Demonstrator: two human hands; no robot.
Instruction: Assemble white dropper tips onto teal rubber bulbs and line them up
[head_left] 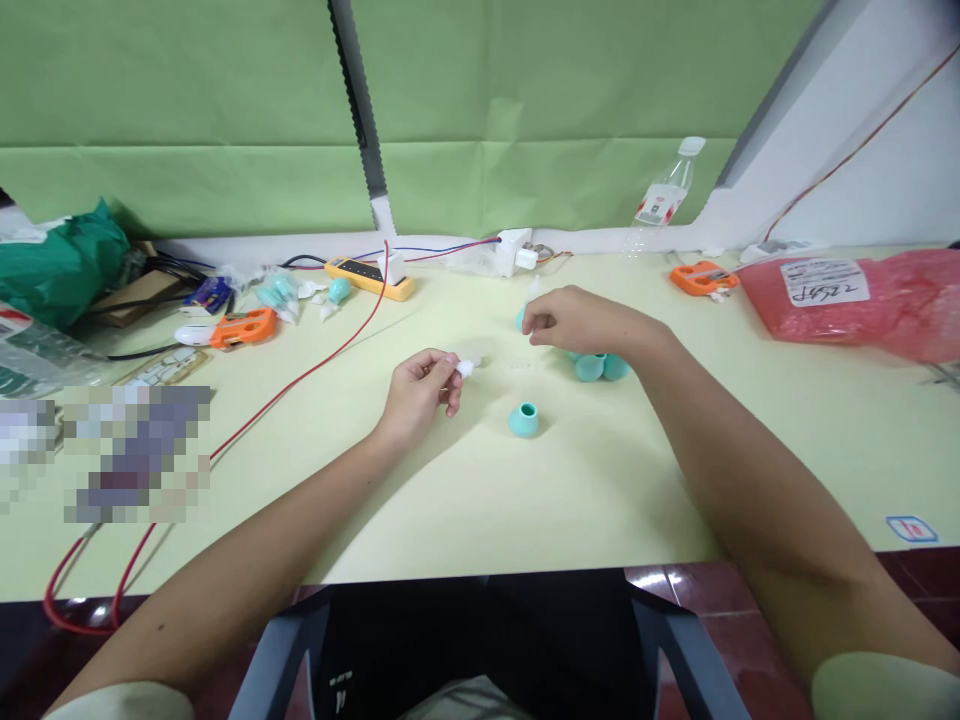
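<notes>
My left hand (421, 396) pinches a small white piece (466, 368) between thumb and fingers, just above the table. To its right, my right hand (577, 318) hovers with fingers curled downward and pressed together; what they hold, if anything, is hidden. Partly behind those fingertips shows a small teal piece (520, 319) with a whitish tip above it; I cannot tell whether they touch. A teal bulb-shaped piece (524, 421) with a round opening on top stands between and below my hands. Several teal bulbs (591, 368) sit together under my right wrist. Tiny clear bits (519, 366) lie between the hands.
A red cable (300, 378) crosses the table's left side. Along the back are a yellow multimeter (369, 279), a white plug block (514, 252) and a plastic bottle (666, 190). Orange-handled tools (246, 328) lie left and right. A red plastic bag (840, 300) fills the right.
</notes>
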